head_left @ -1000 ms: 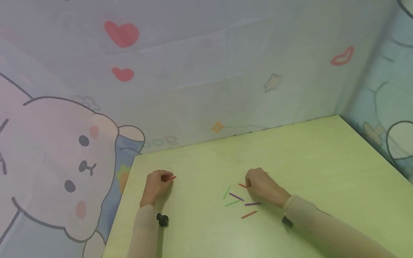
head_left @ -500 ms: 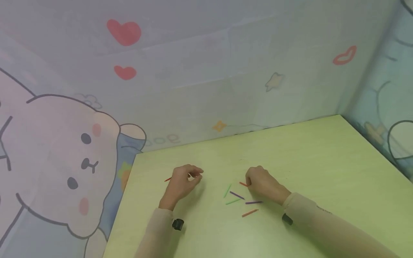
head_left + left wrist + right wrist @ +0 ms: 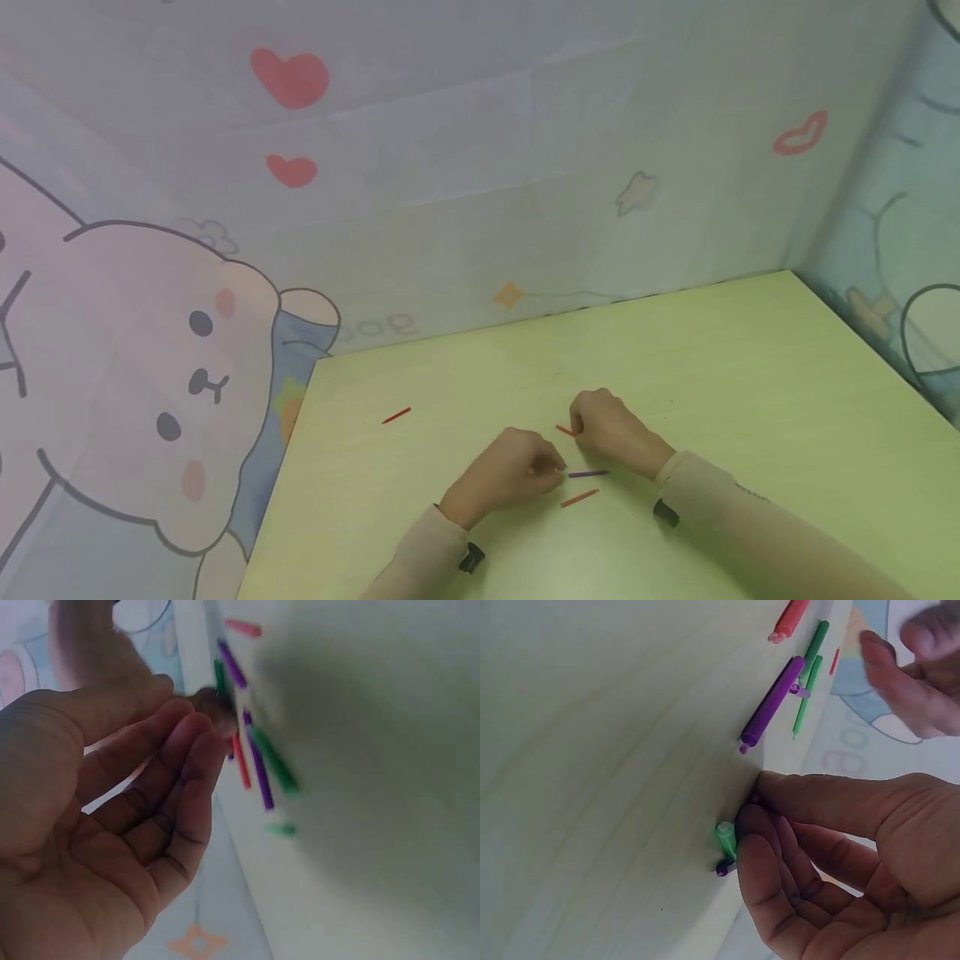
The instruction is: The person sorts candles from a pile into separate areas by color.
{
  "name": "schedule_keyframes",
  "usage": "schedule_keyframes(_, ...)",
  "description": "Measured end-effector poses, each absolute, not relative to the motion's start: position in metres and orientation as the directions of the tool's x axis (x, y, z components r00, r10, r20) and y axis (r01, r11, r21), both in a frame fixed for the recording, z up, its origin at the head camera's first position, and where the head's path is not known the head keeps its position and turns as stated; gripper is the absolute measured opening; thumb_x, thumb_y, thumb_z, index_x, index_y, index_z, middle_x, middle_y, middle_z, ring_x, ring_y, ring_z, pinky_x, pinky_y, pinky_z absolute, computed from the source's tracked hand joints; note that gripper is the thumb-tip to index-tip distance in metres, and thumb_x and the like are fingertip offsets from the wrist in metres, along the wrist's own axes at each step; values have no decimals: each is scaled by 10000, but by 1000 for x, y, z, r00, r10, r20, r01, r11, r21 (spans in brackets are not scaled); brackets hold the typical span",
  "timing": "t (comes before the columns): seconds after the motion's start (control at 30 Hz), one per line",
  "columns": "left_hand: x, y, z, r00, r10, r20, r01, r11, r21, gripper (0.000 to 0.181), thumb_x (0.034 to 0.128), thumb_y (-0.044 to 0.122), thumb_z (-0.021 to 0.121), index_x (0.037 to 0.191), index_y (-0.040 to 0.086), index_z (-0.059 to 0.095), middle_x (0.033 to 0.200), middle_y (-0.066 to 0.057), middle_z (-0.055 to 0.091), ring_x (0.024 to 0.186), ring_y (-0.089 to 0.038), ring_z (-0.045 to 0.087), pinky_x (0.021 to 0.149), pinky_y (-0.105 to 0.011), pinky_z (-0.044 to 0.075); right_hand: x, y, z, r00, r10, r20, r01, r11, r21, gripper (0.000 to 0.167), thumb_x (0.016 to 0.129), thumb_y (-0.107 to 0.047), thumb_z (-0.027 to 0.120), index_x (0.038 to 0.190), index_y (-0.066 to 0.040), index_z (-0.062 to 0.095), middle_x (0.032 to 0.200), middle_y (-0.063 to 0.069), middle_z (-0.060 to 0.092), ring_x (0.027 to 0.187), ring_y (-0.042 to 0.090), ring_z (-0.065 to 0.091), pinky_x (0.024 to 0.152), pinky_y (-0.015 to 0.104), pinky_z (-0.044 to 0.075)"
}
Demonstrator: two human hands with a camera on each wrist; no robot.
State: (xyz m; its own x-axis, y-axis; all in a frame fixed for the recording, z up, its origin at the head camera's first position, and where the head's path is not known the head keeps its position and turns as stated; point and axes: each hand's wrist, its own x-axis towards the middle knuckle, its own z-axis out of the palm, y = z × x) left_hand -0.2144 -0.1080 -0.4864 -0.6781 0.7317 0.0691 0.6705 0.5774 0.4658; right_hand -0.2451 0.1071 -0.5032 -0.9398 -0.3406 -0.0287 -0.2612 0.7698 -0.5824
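Thin coloured sticks, some with a small nub at one end, lie on the pale yellow-green table [image 3: 720,367]. My left hand [image 3: 510,471] hovers over the group, fingers loosely bent, nothing visible in it; it hides the green ones in the head view. Right of it lie a purple stick [image 3: 588,474] and an orange stick [image 3: 580,498]. My right hand [image 3: 615,433] pinches low at the table. An orange-red stick [image 3: 565,431] pokes out beside it. In the right wrist view, a green stick [image 3: 726,836] and a purple stick [image 3: 724,868] show at its fingertips; their far parts are hidden.
A red stick [image 3: 396,415] lies alone at the table's left. A fabric backdrop [image 3: 465,208] with cartoon drawings rises behind the table's back edge and along its left and right sides.
My left hand has let go of the red stick at the left and moved right and nearer, over the group of sticks. My right hand stays in place.
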Motion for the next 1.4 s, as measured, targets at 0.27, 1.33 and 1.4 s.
schedule_keyframes(0.27, -207, -87, -503, -655, 756, 14, 721, 619, 310, 94, 875, 154, 939, 929, 133, 865, 757, 121, 667, 677, 51, 466, 659, -79, 398, -246, 108, -502, -939, -343, -40, -253, 763, -595, 275, 829, 166, 687, 721, -87, 685, 782, 6, 633, 714, 182, 547, 618, 287, 489)
schedule_keyframes(1.33, -201, -82, -510, -627, 777, 45, 751, 589, 298, 95, 911, 93, 914, 877, 179, 891, 781, 144, 782, 668, 163, 512, 684, -14, 430, -241, 111, -506, -942, -330, 65, -303, 747, -592, 193, 854, 101, 750, 799, -85, 755, 839, 13, 727, 750, 160, 619, 671, 315, 563)
schedule_keyframes(1.4, -201, -82, -510, -627, 778, 47, 750, 587, 305, 89, 918, 103, 913, 873, 176, 891, 768, 146, 776, 662, 165, 504, 679, -14, 427, -243, 114, -502, -935, -340, 99, -331, 739, -588, 176, 863, 82, 761, 816, -86, 770, 856, 14, 739, 772, 166, 643, 690, 337, 585)
